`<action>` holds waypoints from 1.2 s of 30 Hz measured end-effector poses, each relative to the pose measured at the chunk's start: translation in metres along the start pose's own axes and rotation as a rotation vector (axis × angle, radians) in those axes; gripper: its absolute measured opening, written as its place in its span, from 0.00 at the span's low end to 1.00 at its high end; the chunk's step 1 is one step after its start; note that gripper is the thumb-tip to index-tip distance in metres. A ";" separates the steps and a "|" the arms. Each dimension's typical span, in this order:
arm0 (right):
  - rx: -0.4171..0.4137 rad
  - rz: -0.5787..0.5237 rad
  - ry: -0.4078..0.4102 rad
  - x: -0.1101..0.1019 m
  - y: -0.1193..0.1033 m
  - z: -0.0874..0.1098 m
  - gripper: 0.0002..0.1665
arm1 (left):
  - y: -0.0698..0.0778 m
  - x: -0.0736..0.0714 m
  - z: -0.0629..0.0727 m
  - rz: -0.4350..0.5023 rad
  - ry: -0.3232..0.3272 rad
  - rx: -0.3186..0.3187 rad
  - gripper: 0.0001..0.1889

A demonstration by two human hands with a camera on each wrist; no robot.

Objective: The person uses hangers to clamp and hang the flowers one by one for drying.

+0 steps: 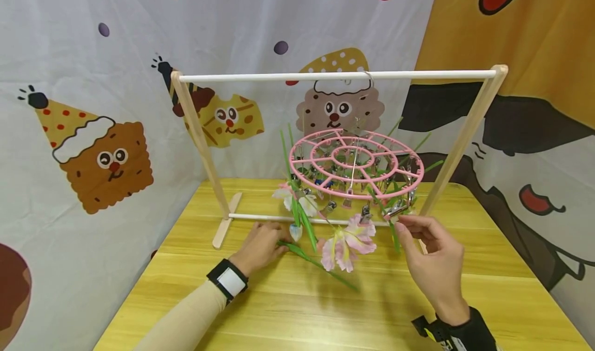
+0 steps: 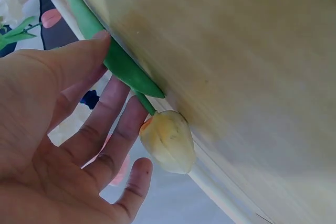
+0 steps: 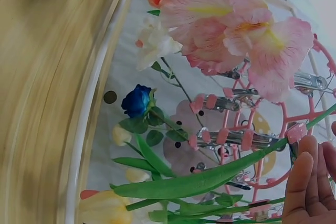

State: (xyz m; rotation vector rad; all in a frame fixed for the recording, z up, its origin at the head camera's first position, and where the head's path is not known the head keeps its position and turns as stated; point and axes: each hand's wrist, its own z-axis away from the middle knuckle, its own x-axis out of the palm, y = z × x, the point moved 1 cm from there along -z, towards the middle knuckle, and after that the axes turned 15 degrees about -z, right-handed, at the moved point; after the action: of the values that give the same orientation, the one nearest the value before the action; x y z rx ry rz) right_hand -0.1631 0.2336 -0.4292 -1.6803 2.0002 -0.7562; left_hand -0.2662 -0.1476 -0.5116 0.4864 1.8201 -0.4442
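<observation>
My left hand (image 1: 265, 245) pinches an artificial tulip low over the table, thumb on its green leaf (image 2: 123, 64) and fingers behind. The tulip's pale yellow bud (image 2: 168, 141) shows past the fingertips in the left wrist view; its stem (image 1: 341, 280) points towards the front right. On the right, my other hand (image 1: 434, 260) has thumb and finger at a metal clip (image 1: 396, 209) with pink tips, at the near right rim of a round pink hanging rack (image 1: 358, 196). A long green leaf (image 3: 210, 177) runs from that clip in the right wrist view.
The rack hangs from the white bar (image 1: 279, 76) of a wooden stand (image 1: 200, 139). Clips hold other artificial flowers, among them a large pink one (image 1: 346, 242) at the front and a blue rose (image 3: 137, 100). A low white rod (image 1: 260, 217) crosses the table (image 1: 297, 315).
</observation>
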 end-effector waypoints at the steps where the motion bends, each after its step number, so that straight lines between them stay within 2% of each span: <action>1: -0.019 -0.008 -0.010 0.001 0.000 0.000 0.20 | 0.001 0.000 0.001 -0.010 0.007 0.002 0.08; 4: -0.081 -0.021 -0.044 0.004 -0.001 0.002 0.22 | 0.002 0.000 0.003 -0.036 0.015 0.005 0.09; 9: -0.132 -0.027 -0.087 0.008 -0.003 0.000 0.22 | 0.006 -0.001 0.006 -0.049 0.016 0.016 0.10; 16: -0.173 -0.007 -0.136 0.018 -0.012 -0.002 0.22 | 0.016 0.001 0.005 -0.069 0.039 0.110 0.12; 24: -0.174 0.080 -0.179 0.030 -0.018 -0.001 0.25 | 0.024 0.000 0.009 -0.093 0.043 0.152 0.10; 30: -0.193 0.129 -0.176 0.034 -0.019 -0.006 0.32 | 0.030 -0.008 0.014 -0.082 0.030 0.164 0.06; 36: -0.173 0.188 -0.187 0.035 -0.023 -0.007 0.32 | 0.033 -0.014 0.020 -0.060 0.054 0.174 0.07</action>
State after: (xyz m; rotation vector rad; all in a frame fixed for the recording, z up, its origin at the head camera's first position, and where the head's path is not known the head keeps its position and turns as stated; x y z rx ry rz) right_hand -0.1567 0.1975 -0.4076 -1.5610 2.1016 -0.3557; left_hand -0.2285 -0.1319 -0.5056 0.5690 1.8609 -0.6396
